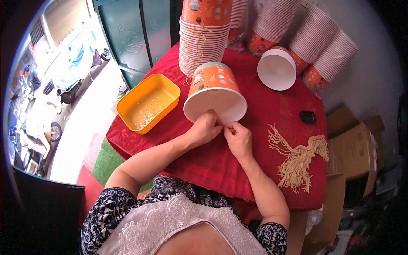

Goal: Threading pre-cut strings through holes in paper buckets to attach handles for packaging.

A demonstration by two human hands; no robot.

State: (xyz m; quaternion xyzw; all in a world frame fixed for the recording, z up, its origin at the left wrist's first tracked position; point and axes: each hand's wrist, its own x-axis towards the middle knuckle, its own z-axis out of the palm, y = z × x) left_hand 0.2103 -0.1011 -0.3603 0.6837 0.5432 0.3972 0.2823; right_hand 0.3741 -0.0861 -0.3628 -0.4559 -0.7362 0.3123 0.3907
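An orange paper bucket point(216, 78) with cartoon figures lies on its side, its white open mouth toward me. A thin beige string point(210, 100) runs from its rim down to my fingers. My left hand point(206, 126) is closed in a pinch on the string in front of the mouth. Right beside it, my right hand point(238, 138) also pinches, fingertips meeting the left ones; the string's end between them is too small to make out. A yellow plastic tub point(170, 95) with small white and reddish beads sits left of the bucket.
Tall stacks of nested buckets point(203, 46) stand behind, with more stacks point(314, 38) along the wall. A single bucket point(276, 70) lies tipped at the back right. A bundle of beige strings point(301, 159) and a small black box point(307, 116) rest at right, cardboard boxes point(352, 148) beyond.
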